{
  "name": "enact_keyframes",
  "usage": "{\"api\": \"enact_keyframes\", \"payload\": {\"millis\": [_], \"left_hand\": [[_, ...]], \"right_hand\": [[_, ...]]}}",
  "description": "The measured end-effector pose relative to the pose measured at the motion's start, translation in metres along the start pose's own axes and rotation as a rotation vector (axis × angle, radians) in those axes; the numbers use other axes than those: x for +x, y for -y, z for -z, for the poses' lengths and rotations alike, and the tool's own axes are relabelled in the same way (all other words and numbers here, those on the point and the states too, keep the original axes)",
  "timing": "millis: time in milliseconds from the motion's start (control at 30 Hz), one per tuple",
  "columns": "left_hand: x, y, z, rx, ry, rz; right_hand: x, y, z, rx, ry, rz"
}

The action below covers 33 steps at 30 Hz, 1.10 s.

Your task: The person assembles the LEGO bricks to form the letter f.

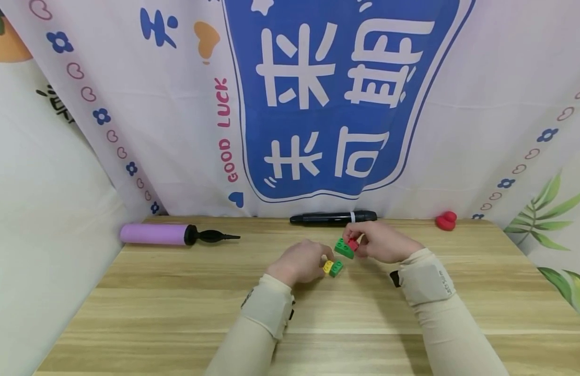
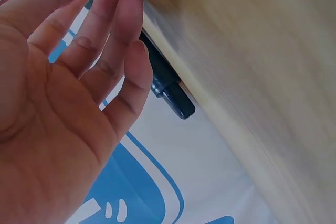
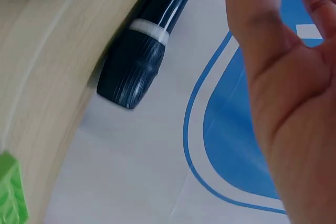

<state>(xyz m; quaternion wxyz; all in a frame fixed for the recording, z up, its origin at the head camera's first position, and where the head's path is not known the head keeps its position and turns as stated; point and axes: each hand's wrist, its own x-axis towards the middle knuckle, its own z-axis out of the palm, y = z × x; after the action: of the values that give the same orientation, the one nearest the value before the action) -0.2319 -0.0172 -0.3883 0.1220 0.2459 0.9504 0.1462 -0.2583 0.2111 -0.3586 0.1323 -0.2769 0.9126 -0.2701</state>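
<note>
Here, left hand (image 1: 305, 261) pinches yellow block (image 1: 327, 267), right hand (image 1: 381, 242) red block (image 1: 353, 244), wide table (image 1: 177, 292) stretching to each side edge.

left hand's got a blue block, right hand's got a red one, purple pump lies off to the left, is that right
Not blue: the left hand has a yellow block, as the head view shows. The right hand does have a red block, and the purple pump lies to the left.

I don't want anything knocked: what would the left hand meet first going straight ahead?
Past the yellow block that it pinches, the left hand would likely meet the small green block first; whether the blocks are joined is unclear.
</note>
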Motion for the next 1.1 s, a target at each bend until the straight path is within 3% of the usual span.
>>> {"api": "enact_keyframes", "payload": {"millis": [333,633,900,1100], "left_hand": [[-0.001,0.003,0.0,-0.023,-0.014,0.044],[-0.003,0.01,0.002,-0.025,-0.04,0.053],[-0.003,0.014,0.004,-0.041,-0.024,0.083],[-0.003,0.016,0.005,-0.027,-0.034,0.056]], "right_hand": [[0.005,0.01,-0.01,0.124,0.04,-0.036],[0.011,0.015,-0.017,0.011,0.029,0.009],[0.02,0.02,-0.029,0.123,0.026,-0.012],[0.022,0.027,-0.036,0.052,-0.02,-0.007]]}}
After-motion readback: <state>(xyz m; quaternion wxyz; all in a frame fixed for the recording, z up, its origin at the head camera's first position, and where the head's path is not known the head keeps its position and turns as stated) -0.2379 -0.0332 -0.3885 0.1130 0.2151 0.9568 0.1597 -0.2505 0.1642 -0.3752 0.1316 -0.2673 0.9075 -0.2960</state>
